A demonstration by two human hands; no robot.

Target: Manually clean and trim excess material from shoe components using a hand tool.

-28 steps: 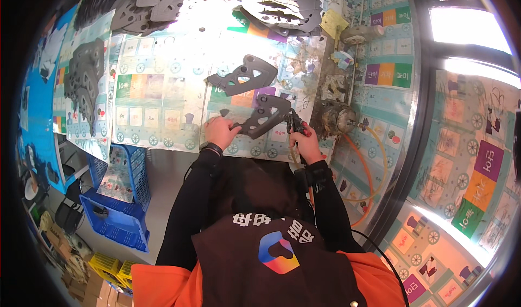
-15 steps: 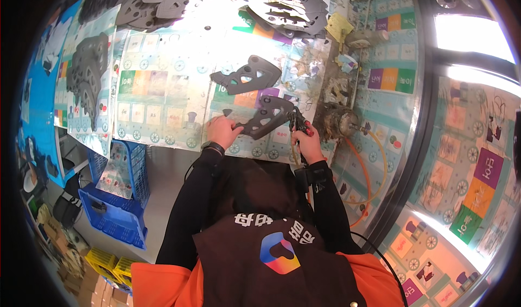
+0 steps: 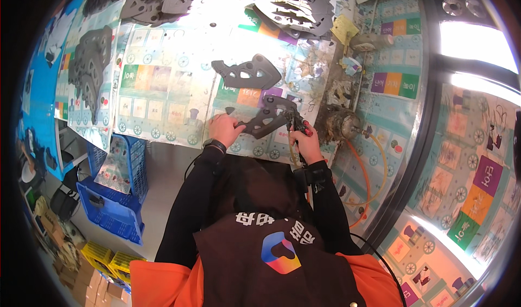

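Note:
A dark grey, flat shaped piece with several cut-outs (image 3: 265,123) lies at the near edge of the worktable. Its narrow left end is pinched between the fingers of my left hand (image 3: 225,130). My right hand (image 3: 307,144) is closed round a small black hand tool with red parts (image 3: 299,125). That tool's head is at the right end of the piece; whether they touch, I cannot tell. Just beyond lies a second grey piece of similar shape (image 3: 248,72), touched by neither hand.
Stacks of similar grey pieces (image 3: 296,15) cover the table's far side, with another pile (image 3: 89,63) at left. Right of my right hand stands a grimy metal fitting (image 3: 347,123) with orange and yellow hoses (image 3: 367,171). Blue crates (image 3: 111,209) stand below, at left.
The whole view has turned slightly. My right hand's tool has shifted a little at the right end of the piece; my left hand keeps its pinch.

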